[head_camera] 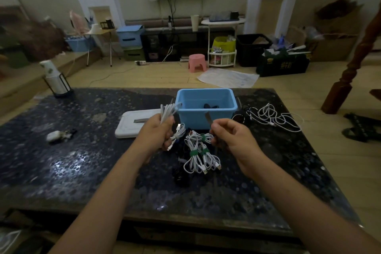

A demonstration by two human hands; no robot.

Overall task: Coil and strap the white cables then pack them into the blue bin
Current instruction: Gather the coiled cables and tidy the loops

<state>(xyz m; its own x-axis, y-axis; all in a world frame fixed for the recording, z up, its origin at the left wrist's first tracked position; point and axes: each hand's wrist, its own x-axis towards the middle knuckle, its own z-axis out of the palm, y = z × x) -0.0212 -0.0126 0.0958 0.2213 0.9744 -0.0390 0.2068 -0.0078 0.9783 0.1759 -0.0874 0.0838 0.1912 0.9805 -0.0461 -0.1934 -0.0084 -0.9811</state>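
Dim and cluttered, the room falls away behind a dark speckled tabletop [82, 161] with the blue bin [206, 109] at its far middle. Above the tabletop the left hand [159, 132] grips a coiled white cable [168, 110], fingers curled round its waist, loops fanning up beside the bin's left wall. The right hand [228, 136] pinches a dark strap [209, 118] between thumb and forefinger, its end standing upright.

To strap well, I judge the coil should be kept squeezed tight at the middle while the strap is wrapped snugly round it, so no loop slips out.

Between the hands lie strapped white bundles [199, 154] with green ties, not yet packed. Loose white cables [272, 117] sprawl right of the bin; a white lid [134, 123] lies to its left. Black cords by the bundles could snag.
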